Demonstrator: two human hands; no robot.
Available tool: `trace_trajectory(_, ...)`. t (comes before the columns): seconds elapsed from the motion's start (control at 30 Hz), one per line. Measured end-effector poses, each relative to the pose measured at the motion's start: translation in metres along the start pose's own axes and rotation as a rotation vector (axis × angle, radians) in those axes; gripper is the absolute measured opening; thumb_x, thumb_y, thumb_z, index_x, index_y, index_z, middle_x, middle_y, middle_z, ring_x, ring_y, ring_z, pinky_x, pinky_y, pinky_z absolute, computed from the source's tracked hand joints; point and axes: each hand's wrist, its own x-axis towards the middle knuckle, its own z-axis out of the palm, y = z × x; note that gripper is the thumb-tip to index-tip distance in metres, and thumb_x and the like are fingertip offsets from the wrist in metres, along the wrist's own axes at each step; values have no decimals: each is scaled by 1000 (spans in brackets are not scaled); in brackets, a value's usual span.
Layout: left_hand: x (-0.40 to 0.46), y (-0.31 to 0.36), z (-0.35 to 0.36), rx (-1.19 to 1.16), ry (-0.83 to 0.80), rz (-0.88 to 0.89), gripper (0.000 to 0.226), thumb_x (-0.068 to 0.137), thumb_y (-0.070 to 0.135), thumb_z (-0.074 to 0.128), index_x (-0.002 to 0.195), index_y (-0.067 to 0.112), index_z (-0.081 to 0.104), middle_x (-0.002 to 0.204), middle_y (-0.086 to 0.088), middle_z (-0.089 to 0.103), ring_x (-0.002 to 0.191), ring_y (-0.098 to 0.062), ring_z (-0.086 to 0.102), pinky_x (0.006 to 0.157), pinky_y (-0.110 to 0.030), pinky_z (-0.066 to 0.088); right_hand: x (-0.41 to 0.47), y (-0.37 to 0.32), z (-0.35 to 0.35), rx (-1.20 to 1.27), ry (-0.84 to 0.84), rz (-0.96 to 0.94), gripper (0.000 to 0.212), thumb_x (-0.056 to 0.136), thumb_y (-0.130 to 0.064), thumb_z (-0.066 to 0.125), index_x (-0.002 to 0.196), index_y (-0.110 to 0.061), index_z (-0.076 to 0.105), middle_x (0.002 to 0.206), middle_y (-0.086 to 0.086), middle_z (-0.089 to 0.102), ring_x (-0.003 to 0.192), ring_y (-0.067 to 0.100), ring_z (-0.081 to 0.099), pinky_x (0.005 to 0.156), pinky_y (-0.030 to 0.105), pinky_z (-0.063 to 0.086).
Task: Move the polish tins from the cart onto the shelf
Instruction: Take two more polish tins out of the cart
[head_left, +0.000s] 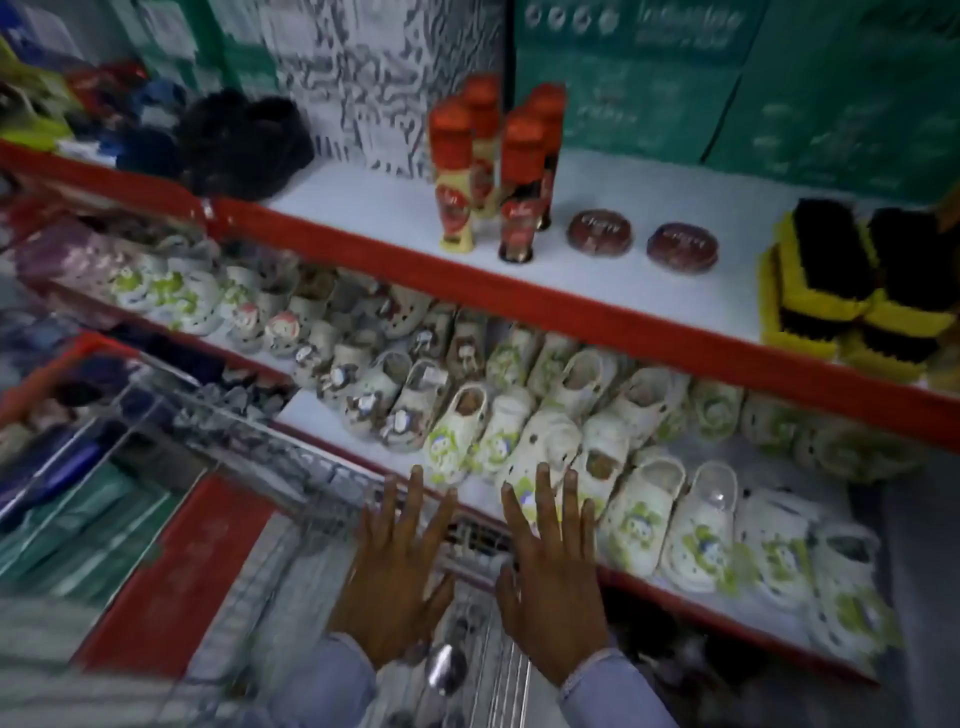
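Polish tins, two of them, already sit on the upper shelf (363, 208): the left tin (599, 232) just right of the bottles, the right tin (682, 247) a little apart from it, both lying flat on the white board.

Your left hand (397, 587) and your right hand (548, 582) hang side by side, palms down, fingers spread wide; each grip is released and carries nothing. They hover over the wire cart (291, 467), whose basket runs from under your wrists up to the left. Beneath your hands, inside the cart, a few round shapes show, too blurred to name. Pale blue sleeves (613, 691) cover both wrists.

Just beyond your fingertips, the lower shelf carries rows of white clogs (550, 441) with green and brown decorations. Above it, behind the red shelf edge, four red-capped bottles (493, 166) stand upright in a cluster. Right of the tins, yellow-backed brushes (852, 291) with black bristles are stacked. Teal boxes (779, 93) stand along the back wall, and dark fluffy slippers (244, 145) lie at the left end.
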Motion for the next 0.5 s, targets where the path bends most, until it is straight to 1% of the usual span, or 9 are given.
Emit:
trace_trajectory(0.1,-35,-27,58,-25,-180,-116,83,90,66,34,158,28,6,167,-15,-8,150,-46,4,111,-76,18,-21,-12,63,-24,-157,19,99,68,-32,75,153,-20,25,164,13,0,148,46,8,111,61,10)
trace_trajectory(0.2,-49,-40,99,-16,-299,-146,71,93,63,15,151,24,31,165,-18,1,147,-43,9,109,-67,12,-32,-21,120,-29,-254,31,97,65,-37,78,149,-14,36,162,18,11,146,46,9,111,59,9)
trace_trajectory(0.23,-50,-42,109,-22,-335,-144,69,94,59,17,149,22,35,164,-18,4,146,-43,8,107,-66,11,-33,-22,133,-45,-296,38,93,67,-41,77,147,-12,40,161,22,18,145,46,9,112,57,9)
trace_trajectory(0.27,-53,-48,124,-26,-368,-161,66,94,53,29,151,20,33,165,-18,-3,147,-43,3,107,-65,9,-36,-24,154,-51,-381,41,86,71,-44,74,144,-11,44,160,25,21,146,46,6,113,57,8)
trace_trajectory(0.33,-55,-60,159,-59,-469,-198,91,80,43,60,156,21,15,160,-11,-34,149,-46,-13,113,-69,-2,-41,-28,204,-87,-503,45,70,78,-49,63,140,-16,51,162,22,16,149,44,-11,115,59,2)
trace_trajectory(0.37,-56,-65,175,-65,-522,-208,100,80,38,65,158,23,4,155,-9,-44,148,-47,-21,115,-71,-7,-44,-27,227,-94,-555,102,72,76,-49,63,139,-17,51,161,23,16,148,42,-19,116,59,-1)
trace_trajectory(0.43,-56,-73,203,-78,-641,-189,100,88,33,63,157,22,-9,151,-10,-43,146,-46,-27,116,-73,-7,-44,-28,262,-20,-581,261,94,61,-48,77,142,-11,47,157,25,27,148,41,-16,117,53,-4)
trace_trajectory(0.47,-54,-76,214,-75,-671,-185,98,91,34,62,156,21,-10,152,-11,-38,147,-45,-25,116,-73,-6,-43,-29,277,4,-571,308,101,59,-47,80,145,-9,41,157,23,26,148,43,-9,118,51,-4)
trace_trajectory(0.5,-52,-79,226,-75,-692,-180,97,92,35,61,156,21,-10,155,-12,-34,147,-46,-24,116,-72,-7,-43,-29,291,6,-612,342,101,68,-44,78,150,-9,30,161,21,16,148,44,-5,119,52,-3)
